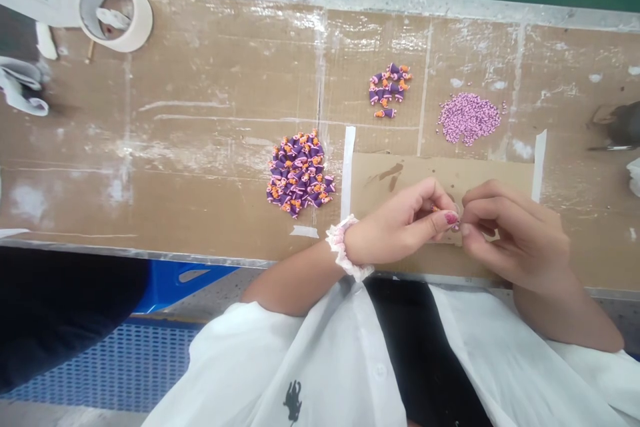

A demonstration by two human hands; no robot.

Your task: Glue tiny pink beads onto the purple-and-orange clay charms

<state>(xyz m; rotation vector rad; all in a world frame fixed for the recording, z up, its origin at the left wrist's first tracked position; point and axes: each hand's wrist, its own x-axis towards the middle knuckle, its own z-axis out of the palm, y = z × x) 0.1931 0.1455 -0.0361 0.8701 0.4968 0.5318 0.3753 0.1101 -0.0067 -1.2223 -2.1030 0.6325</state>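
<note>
My left hand (400,223) and my right hand (510,233) meet fingertip to fingertip over a small taped cardboard sheet (380,177) at the table's near edge. Both pinch something tiny between them; a speck of orange shows at the left fingertips, and the rest is hidden. A large heap of small purple-and-orange pieces (299,173) lies just left of my left hand. Farther back sits a smaller group of the same purple-and-orange pieces (389,90). To its right is a pile of tiny pink pieces (469,118).
The table (200,147) is covered in worn, taped cardboard. A roll of white tape (115,11) stands at the back left, with white scraps (23,87) beside it. A dark object (620,123) sits at the right edge. A blue crate (165,280) is below the table's front edge.
</note>
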